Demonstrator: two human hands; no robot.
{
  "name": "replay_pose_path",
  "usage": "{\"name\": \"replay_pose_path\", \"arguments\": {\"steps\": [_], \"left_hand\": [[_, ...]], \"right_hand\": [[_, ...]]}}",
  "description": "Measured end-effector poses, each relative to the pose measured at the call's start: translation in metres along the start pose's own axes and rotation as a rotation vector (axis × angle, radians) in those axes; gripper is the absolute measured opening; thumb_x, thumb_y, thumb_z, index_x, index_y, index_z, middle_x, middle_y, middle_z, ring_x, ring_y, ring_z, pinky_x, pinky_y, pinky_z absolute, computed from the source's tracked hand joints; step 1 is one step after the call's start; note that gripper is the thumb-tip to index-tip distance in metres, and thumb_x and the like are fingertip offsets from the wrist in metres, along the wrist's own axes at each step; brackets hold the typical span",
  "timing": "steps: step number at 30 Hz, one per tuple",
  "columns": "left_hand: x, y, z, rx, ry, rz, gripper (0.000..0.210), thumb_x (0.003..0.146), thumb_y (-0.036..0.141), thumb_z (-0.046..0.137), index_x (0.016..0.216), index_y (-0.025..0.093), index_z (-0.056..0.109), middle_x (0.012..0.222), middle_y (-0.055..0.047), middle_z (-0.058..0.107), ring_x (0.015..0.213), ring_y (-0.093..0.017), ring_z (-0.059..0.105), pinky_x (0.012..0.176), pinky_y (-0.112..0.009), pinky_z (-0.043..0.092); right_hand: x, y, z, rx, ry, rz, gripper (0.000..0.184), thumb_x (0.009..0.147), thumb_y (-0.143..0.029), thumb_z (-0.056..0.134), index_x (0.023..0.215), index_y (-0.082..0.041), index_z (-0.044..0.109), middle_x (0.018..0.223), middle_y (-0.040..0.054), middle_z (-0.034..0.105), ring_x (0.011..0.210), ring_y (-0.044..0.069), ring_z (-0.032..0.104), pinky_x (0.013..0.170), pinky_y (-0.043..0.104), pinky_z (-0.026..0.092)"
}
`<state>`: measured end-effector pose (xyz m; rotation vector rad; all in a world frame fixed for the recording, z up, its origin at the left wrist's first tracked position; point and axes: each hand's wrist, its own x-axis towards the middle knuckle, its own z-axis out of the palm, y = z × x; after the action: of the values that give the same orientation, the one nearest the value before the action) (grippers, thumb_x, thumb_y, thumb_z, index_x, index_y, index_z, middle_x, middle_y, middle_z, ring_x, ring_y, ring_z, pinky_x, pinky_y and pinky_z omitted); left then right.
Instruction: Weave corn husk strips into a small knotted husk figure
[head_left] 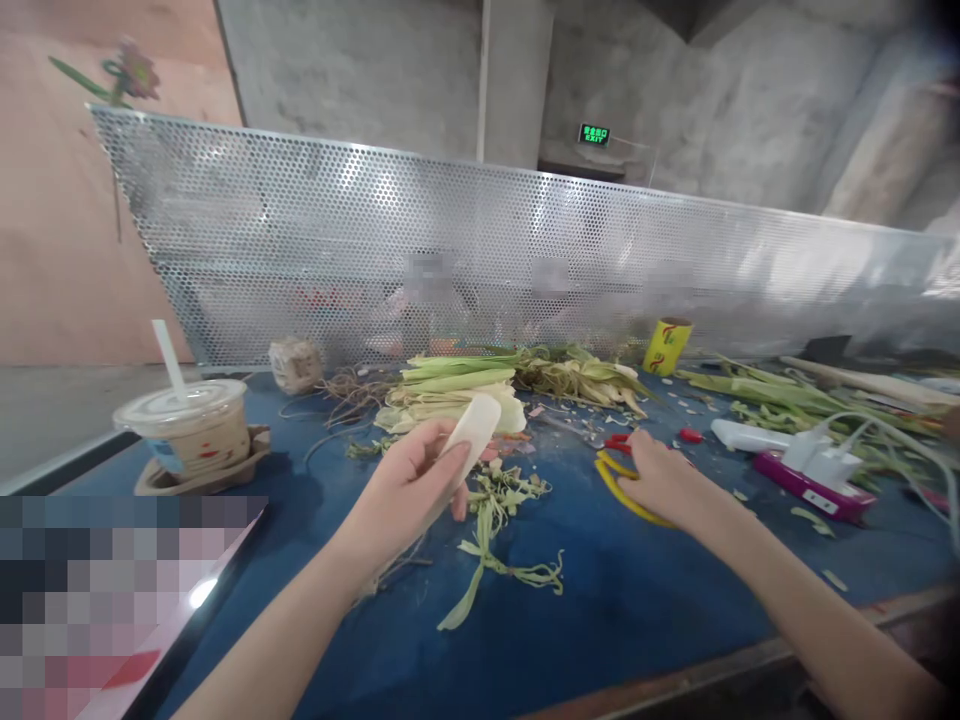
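My left hand (420, 470) is closed around a flat, pale, round-ended piece (478, 422), thumb on its face; I cannot make out what it is. At the right, my right hand (656, 475) closes on the handles of a pair of scissors (611, 480), one loop yellow and one red. Their blades point left, low over the table. Just beyond my left hand lies a stack of pale green corn husks (457, 385). Below it, thin tied husk strips (491, 540) with several small buds spread across the blue tabletop (600, 620).
A lidded drink cup (187, 430) with a straw stands left, near a blurred screen (112, 610). A yellow roll (667, 345), a purple power strip (814, 485) with white plugs and cables, and more stalks (780, 395) lie right. A perforated metal panel (337, 220) borders the back.
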<state>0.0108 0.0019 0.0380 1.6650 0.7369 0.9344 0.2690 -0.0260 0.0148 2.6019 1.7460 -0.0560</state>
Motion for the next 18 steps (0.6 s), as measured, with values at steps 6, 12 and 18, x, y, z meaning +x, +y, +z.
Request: {"name": "replay_pose_path", "arguments": {"steps": [6,12,18], "left_hand": [[-0.001,0.000,-0.001,-0.074,-0.008,-0.002,0.014,0.083,0.030,0.049,0.090,0.017,0.052,0.079,0.000,0.065,0.042,-0.005,0.050,0.047,-0.021,0.043],[-0.001,-0.001,-0.004,-0.108,-0.019,0.017,0.014,0.084,0.029,0.050,0.091,0.018,0.054,0.078,0.000,0.066,0.040,-0.004,0.051,0.046,-0.019,0.043],[-0.001,0.001,-0.001,-0.058,-0.097,-0.053,0.015,0.084,0.032,0.049,0.089,0.017,0.052,0.077,-0.001,0.067,0.034,-0.002,0.048,0.036,-0.014,0.039]], "right_hand": [[-0.037,0.011,-0.008,0.527,0.115,-0.331,0.030,0.081,-0.048,0.042,0.091,-0.020,0.037,0.078,0.0034,0.056,0.068,0.018,0.056,0.059,0.028,0.042],[-0.070,0.001,-0.015,0.619,-0.095,-0.502,0.023,0.081,-0.042,0.047,0.092,-0.021,0.044,0.070,-0.0019,0.053,0.059,0.012,0.047,0.054,0.021,0.037],[-0.074,-0.004,-0.018,0.624,-0.157,-0.521,0.022,0.082,-0.041,0.046,0.093,-0.022,0.043,0.072,-0.0022,0.052,0.058,0.010,0.044,0.054,0.020,0.036]]}}
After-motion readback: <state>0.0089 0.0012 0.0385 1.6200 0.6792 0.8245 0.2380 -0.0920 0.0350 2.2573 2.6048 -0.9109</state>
